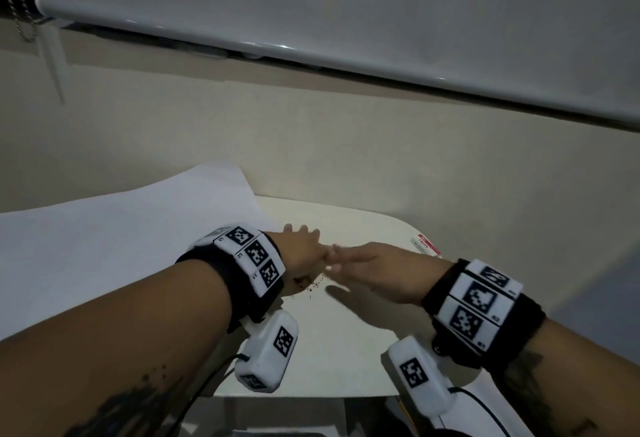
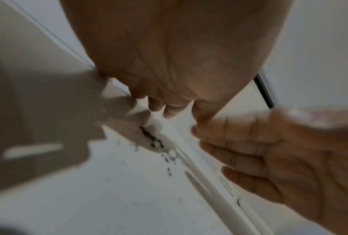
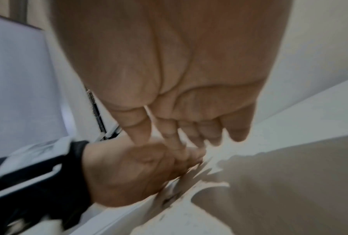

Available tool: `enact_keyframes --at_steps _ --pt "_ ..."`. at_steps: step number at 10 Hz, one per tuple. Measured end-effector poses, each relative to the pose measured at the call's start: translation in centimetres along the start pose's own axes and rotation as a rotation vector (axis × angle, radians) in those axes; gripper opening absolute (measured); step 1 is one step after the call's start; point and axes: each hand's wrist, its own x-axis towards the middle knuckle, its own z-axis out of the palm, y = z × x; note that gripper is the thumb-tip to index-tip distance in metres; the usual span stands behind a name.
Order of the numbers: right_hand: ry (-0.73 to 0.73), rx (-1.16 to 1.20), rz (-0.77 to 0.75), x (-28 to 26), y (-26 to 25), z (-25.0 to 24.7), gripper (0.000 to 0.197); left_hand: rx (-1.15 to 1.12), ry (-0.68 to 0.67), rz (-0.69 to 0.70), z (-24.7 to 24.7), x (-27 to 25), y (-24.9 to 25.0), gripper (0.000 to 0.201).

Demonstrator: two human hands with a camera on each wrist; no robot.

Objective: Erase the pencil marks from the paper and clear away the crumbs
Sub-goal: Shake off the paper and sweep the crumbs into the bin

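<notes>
**Between the hands: crumb pile at mid-table, both palms converging**

Head view. Near the middle of the table [image 1: 363, 332], the left hand [image 1: 304, 251] and right hand [image 1: 367, 263] meet fingertip to fingertip. The crumbs [image 1: 310, 286] lie just below the left hand, on its near side. The paper [image 1: 121, 235] covers the table's left part, apart from the pile. An eraser [image 1: 426, 245] lies by the right edge, beyond the right hand.

Left wrist view. The left hand [image 2: 169, 63] has relaxed, slightly spread fingers and holds nothing. The crumbs [image 2: 155, 141] form a short line directly under its fingertips. The right hand [image 2: 280, 151] stands flat and spread, beside the pile.

Right wrist view. The right hand [image 3: 179, 79] shows straight fingers held together, touching the left hand [image 3: 133, 171]. The crumbs are blurred here.

Judgement: the left hand is nearer; the pile lies between both palms for gathering.
</notes>
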Motion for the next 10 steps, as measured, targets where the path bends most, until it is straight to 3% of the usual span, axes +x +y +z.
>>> enact_keyframes --at_steps 1,2,3,4,5,6,7,8,9,10 --pt "0.062 -0.219 0.26 -0.2 2.4 -0.3 0.053 -0.09 -0.082 0.07 0.1 -2.2 2.1 0.054" --pt "-0.041 -0.242 0.339 -0.4 3.6 1.0 0.07 -0.065 -0.136 0.19 0.5 -3.3 3.5 0.054" --pt "-0.16 -0.215 0.207 -1.3 2.6 2.3 0.078 -0.289 -0.068 0.201 -0.3 -3.2 3.2 0.04" --pt "-0.089 -0.013 0.12 -1.8 1.7 1.3 0.065 -0.415 0.193 0.118 -1.0 -2.6 1.9 0.03" --pt "0.227 0.282 0.101 -0.9 2.1 -1.7 0.054 -0.487 0.335 0.026 -1.3 -1.9 -0.2 0.036" --pt "0.349 0.1 0.262 0.8 3.2 -4.3 0.058 -0.384 0.238 -0.15 -1.3 -1.4 -1.6 0.042" --pt "0.229 -0.04 0.441 2.9 3.4 -4.8 0.063 -0.165 0.132 -0.231 -0.9 -1.6 -1.4 0.043" --pt "0.086 -0.212 0.477 4.3 3.1 -4.2 0.066 -0.137 0.097 -0.272 -0.6 -1.0 -1.9 0.032" --pt "0.047 -0.062 0.384 4.8 3.3 -3.2 0.055 -0.242 0.129 -0.295 -0.4 -0.2 -2.1 0.03" --pt "0.081 0.62 0.253 4.8 3.5 -2.9 0.036 -0.28 0.131 -0.294 -0.3 0.5 -2.6 0.018"
